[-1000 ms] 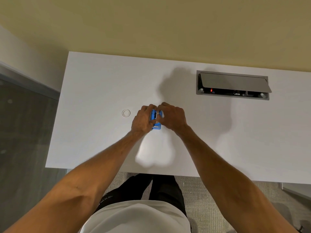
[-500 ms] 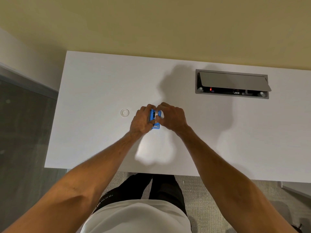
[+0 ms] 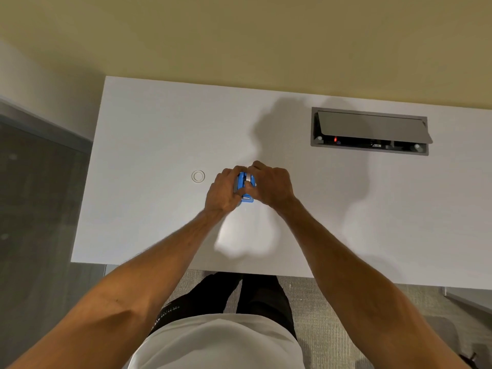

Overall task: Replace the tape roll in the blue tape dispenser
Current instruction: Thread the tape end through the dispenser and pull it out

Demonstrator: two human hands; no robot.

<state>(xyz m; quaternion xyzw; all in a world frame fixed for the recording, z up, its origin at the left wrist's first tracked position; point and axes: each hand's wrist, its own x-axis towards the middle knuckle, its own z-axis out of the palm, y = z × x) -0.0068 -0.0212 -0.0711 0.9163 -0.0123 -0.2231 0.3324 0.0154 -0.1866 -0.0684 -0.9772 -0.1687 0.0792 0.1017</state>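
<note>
The blue tape dispenser [image 3: 242, 182] stands on the white table [image 3: 149, 145], squeezed between both hands. My left hand [image 3: 222, 191] wraps its left side. My right hand [image 3: 273, 186] covers its right side, with fingertips on a pale tape roll [image 3: 249, 177] seated in the dispenser's top. The dispenser's metal cutter end [image 3: 247, 200] points toward me. A small clear ring [image 3: 198, 176], an empty tape core or spare roll, lies flat on the table to the left of my left hand. Most of the dispenser is hidden by my fingers.
A grey cable box [image 3: 370, 131] with its lid tilted open is set into the table at the back right. The table's near edge runs just in front of my legs. A beige wall stands behind the table, and grey floor lies on the left.
Both hands stay clamped on the dispenser at the same spot. My right fingers have shifted slightly over the roll. The ring has not moved.
</note>
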